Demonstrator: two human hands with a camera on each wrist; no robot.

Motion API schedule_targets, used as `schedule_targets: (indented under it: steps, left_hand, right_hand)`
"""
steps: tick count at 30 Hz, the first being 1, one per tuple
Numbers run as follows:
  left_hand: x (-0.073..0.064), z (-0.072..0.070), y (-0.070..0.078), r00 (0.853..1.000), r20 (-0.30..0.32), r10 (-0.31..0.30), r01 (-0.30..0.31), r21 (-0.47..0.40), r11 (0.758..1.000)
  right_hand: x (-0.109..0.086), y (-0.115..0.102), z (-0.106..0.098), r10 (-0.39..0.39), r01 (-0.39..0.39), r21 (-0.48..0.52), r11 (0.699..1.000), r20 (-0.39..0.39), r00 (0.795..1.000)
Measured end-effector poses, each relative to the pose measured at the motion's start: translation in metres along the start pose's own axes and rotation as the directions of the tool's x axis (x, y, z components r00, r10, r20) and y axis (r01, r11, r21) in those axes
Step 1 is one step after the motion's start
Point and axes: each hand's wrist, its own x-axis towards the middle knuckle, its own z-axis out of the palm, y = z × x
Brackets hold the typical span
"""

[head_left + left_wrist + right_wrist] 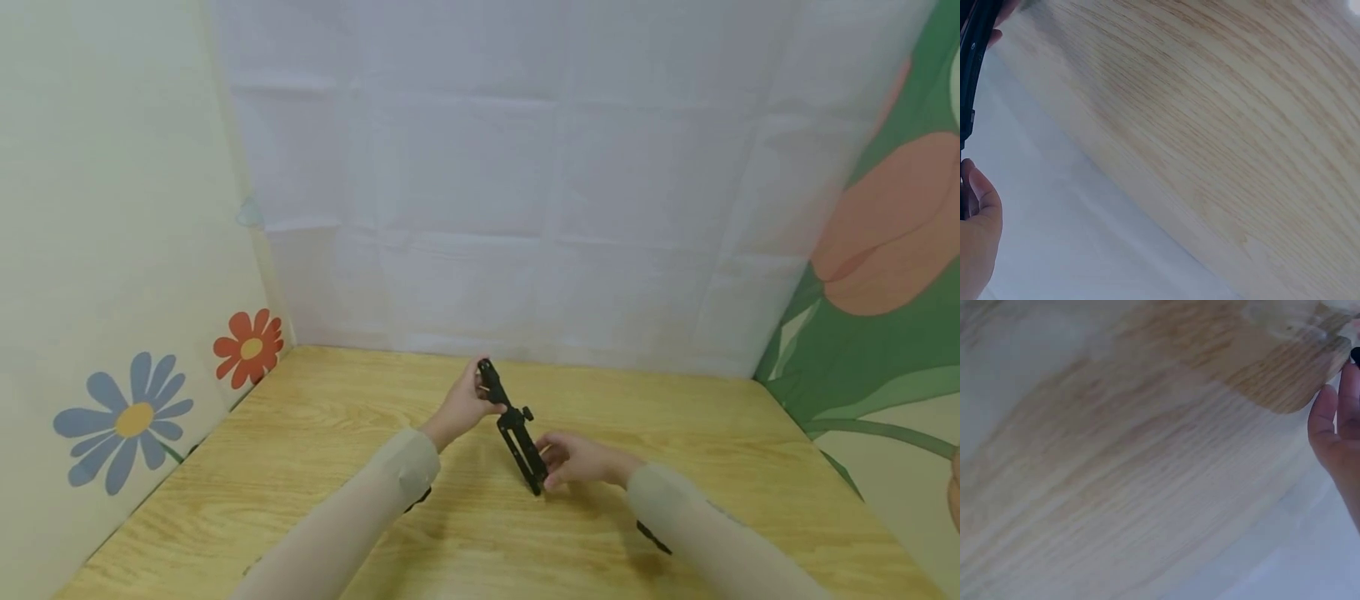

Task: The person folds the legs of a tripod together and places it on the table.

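Observation:
A slim black folded tripod point(517, 425) with a small knob at its middle slants above the wooden table, its slotted lower part pointing toward me. My left hand point(463, 407) grips its upper part, the thumb lying across the front. At the lower end, my right hand point(581, 460) has curved fingers and thumb at the leg tips. In the left wrist view the tripod point(971, 69) runs along the left edge above the left hand point(982, 231). The right wrist view catches only a dark tip of it by the fingertips of the right hand point(1341, 431).
The wood-grain table point(300, 517) ends at a creased white sheet point(480, 183) hanging behind it. On the left is a pale wall point(112, 250) with painted flowers; a green panel with a large pink flower point(892, 225) stands on the right.

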Motion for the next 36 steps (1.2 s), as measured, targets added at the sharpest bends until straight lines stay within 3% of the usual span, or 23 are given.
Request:
schedule_targets:
  steps: [4, 10, 14, 19, 28, 36]
  left_hand:
    - [-0.002, -0.002, 0.0, 1.0, 0.019, 0.0, 0.0, 0.002, 1.0]
    - [-0.006, -0.011, 0.004, 0.996, 0.083, -0.04, 0.033, 0.086, 0.996]
    - [-0.007, -0.018, 0.002, 0.991, 0.122, -0.058, 0.055, 0.03, 0.998]
    - [-0.009, -0.025, -0.003, 0.99, 0.136, -0.023, 0.025, -0.017, 1.0]
    - [-0.02, -0.037, -0.002, 0.971, 0.241, -0.002, -0.028, 0.123, 0.992]
    - [-0.023, -0.046, -0.003, 0.957, 0.287, -0.041, -0.007, 0.166, 0.986]
  right_hand:
    - [-0.003, -0.003, 0.001, 0.041, -0.041, 0.015, 0.999, -0.002, 0.999]
    - [-0.004, -0.006, 0.003, 0.072, -0.071, 0.006, 0.997, -0.054, 0.996]
    - [-0.006, -0.006, 0.003, 0.064, -0.066, -0.02, 0.998, -0.078, 0.995]
    - [-0.011, -0.006, -0.001, 0.051, -0.058, -0.061, 0.996, -0.105, 0.993]
    - [-0.023, -0.005, -0.016, 0.047, -0.063, -0.106, 0.992, -0.141, 0.989]
    - [-0.032, -0.004, -0.03, -0.016, -0.025, -0.22, 0.975, -0.181, 0.983]
